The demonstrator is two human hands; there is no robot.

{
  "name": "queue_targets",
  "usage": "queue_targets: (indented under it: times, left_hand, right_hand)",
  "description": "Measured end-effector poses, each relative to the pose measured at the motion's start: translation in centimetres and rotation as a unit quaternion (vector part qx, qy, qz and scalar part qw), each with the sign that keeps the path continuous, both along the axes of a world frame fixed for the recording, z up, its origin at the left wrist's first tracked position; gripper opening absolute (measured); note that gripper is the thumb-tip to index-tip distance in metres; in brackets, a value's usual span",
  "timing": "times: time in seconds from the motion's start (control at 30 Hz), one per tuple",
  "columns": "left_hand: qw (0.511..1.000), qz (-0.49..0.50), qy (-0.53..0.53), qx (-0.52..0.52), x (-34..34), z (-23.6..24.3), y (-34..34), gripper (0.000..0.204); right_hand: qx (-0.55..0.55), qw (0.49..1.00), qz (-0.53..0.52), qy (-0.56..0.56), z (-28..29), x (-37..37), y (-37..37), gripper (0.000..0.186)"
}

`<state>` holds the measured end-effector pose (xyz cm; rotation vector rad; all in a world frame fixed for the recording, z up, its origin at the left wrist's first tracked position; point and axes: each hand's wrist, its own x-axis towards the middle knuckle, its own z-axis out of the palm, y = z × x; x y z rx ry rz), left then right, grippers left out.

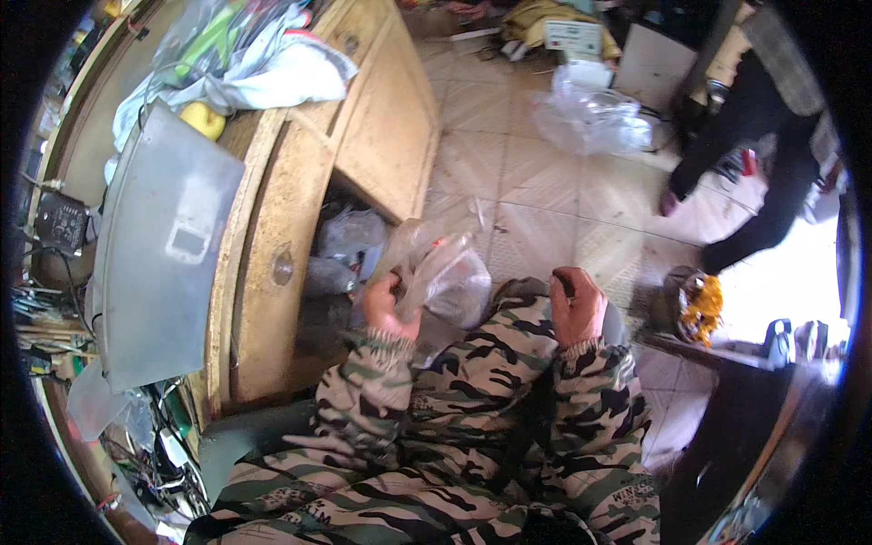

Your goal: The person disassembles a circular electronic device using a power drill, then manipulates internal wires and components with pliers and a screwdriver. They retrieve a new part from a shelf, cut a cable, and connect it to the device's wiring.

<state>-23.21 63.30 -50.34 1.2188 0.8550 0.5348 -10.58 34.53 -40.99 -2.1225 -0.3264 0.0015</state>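
My left hand [391,309] grips a clear plastic bag [454,282] in front of the desk's open lower compartment. The bag is crumpled and spreads out to the right of the hand, with a small red spot near its top. Above my right thigh, my right hand [579,306] has its fingers curled in; whether something small is between them cannot be made out. Camouflage sleeves and trousers cover my arms and legs. More plastic bags [350,234] lie inside the compartment, next to my left hand.
The wooden desk [282,263] on the left bears a translucent plastic panel [163,245], cloths and cables. Another clear bag [590,118] lies on the tiled floor [518,173]. Dark trousers [772,136] hang or stand at right, near an orange item in a bag [701,307]. A dark table [736,427] is lower right.
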Motion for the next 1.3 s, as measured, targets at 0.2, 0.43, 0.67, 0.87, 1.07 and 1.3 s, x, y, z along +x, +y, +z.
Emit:
queue_targets:
  times: [0.2,0.43,0.67,0.87,1.07,1.3]
  left_hand:
    - [0.976,-0.201,-0.073,-0.033,-2.6,22.4,-9.4,0.029]
    - [0.800,-0.479,-0.101,0.347,-3.6,30.5,-13.7,0.018]
    - [0.785,-0.510,-0.156,0.313,-5.4,24.8,-16.4,0.015]
    - [0.753,-0.565,-0.138,0.308,-6.3,25.0,-15.9,0.021]
    - [0.789,-0.574,-0.096,0.198,-6.4,25.0,-15.4,0.027]
    - [0.773,-0.518,-0.100,0.353,-6.7,28.6,-14.9,0.046]
  right_hand:
    - [0.075,0.975,-0.035,-0.208,16.8,-9.6,-4.2,0.021]
    - [-0.050,0.954,-0.147,-0.257,22.3,-20.2,-9.6,0.024]
    - [-0.089,0.983,0.055,-0.153,21.7,-24.5,-9.2,0.041]
    - [-0.333,0.910,0.085,-0.233,14.6,-18.2,-5.9,0.030]
    - [-0.406,0.880,0.042,-0.244,10.6,-20.3,-7.3,0.017]
    - [-0.237,0.957,0.050,-0.161,17.8,-23.4,-8.2,0.036]
